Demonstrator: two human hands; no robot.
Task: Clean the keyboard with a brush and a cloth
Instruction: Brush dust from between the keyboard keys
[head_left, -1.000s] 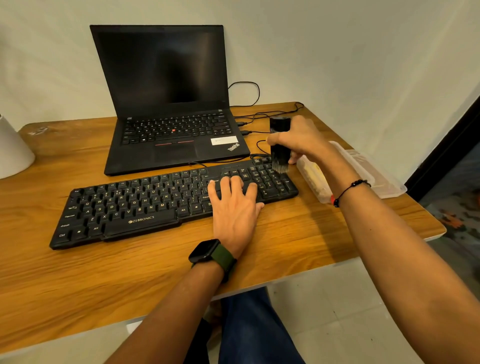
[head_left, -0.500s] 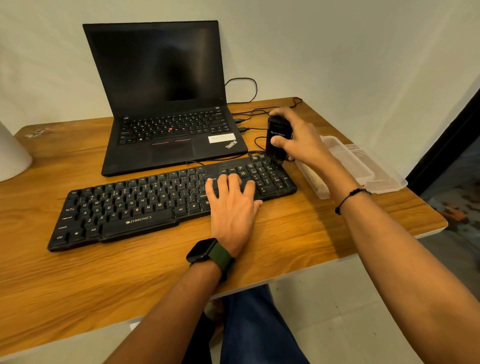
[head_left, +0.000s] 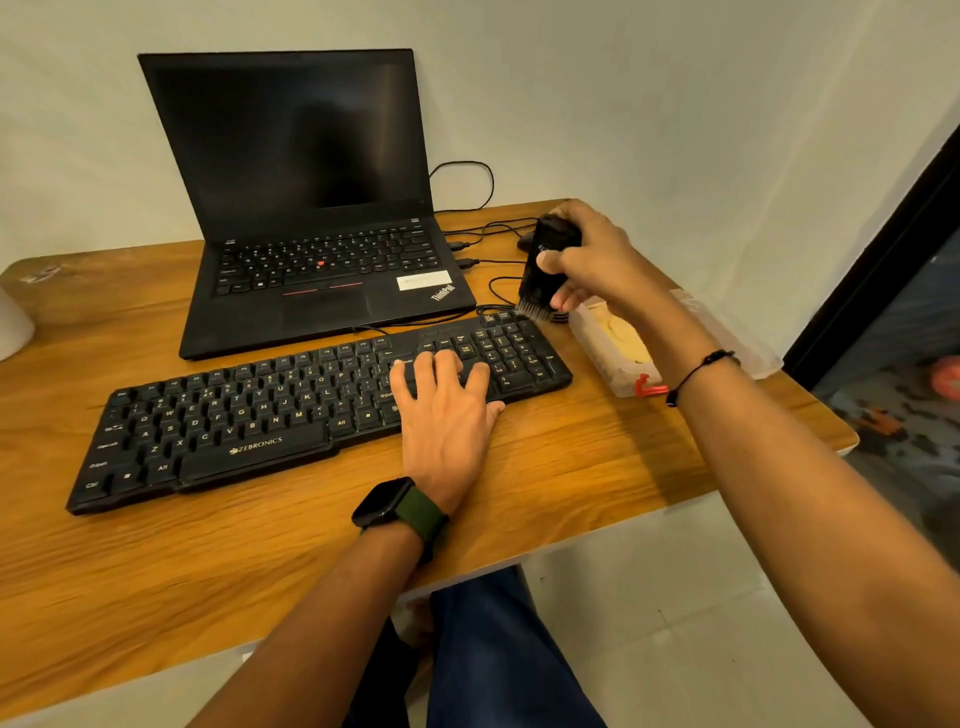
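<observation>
Head view: the keyboard lies across the middle of the desk, just near of the open laptop. The left hand rests flat on the keys right of centre, fingers straight and spread, pinning the board down. The right hand is curled round a black brush, held nearly upright with its bristles down at the far right corner of the keyboard — touching the top keys there or just above them, I cannot tell which. Right of the keyboard sits a clear box with something tan inside, possibly the cloth; its lid lies beside it.

The brushing step is in hand, at the numpad end. The next move, I judge, calls for short strokes along the key rows toward the left, with the steadying hand shifting clear of the brush's path.
</observation>
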